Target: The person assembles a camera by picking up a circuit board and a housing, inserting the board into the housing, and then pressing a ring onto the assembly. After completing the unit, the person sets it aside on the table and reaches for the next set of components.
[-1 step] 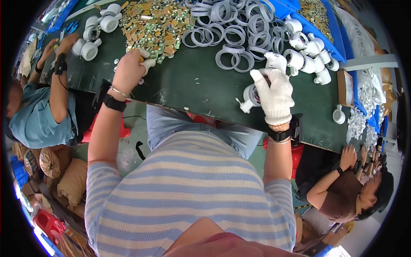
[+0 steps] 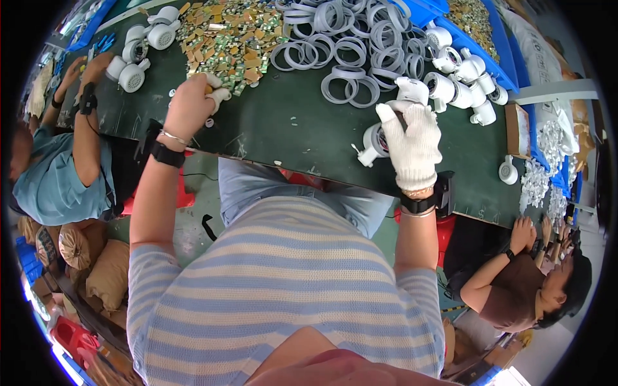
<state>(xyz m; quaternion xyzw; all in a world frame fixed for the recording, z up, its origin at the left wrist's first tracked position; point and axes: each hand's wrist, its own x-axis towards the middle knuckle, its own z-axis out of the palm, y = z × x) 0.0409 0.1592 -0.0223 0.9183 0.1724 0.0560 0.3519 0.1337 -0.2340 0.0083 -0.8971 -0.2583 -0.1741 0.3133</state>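
My left hand [image 2: 188,108] hovers at the near edge of a heap of small green and tan circuit boards [image 2: 228,42]. White covers and a yellow one sit on its fingertips, which are drawn together; whatever they hold is too small to make out. My right hand [image 2: 413,147], in a white knitted glove, is curled over a white round plastic housing [image 2: 371,147] with a short neck, near the table's front edge. The glove hides part of this housing. Just beyond its fingers stands another white housing [image 2: 412,91].
Grey plastic rings [image 2: 351,51] are heaped at the table's far middle. White housings stand at the far left [image 2: 132,77] and right [image 2: 473,67], beside blue bins [image 2: 512,58]. Clear plastic parts [image 2: 535,183] lie rightward. Co-workers sit on the left [image 2: 61,183] and right [image 2: 515,283].
The whole view has shifted very slightly. Both hands keep nearly the same places and poses over the table.
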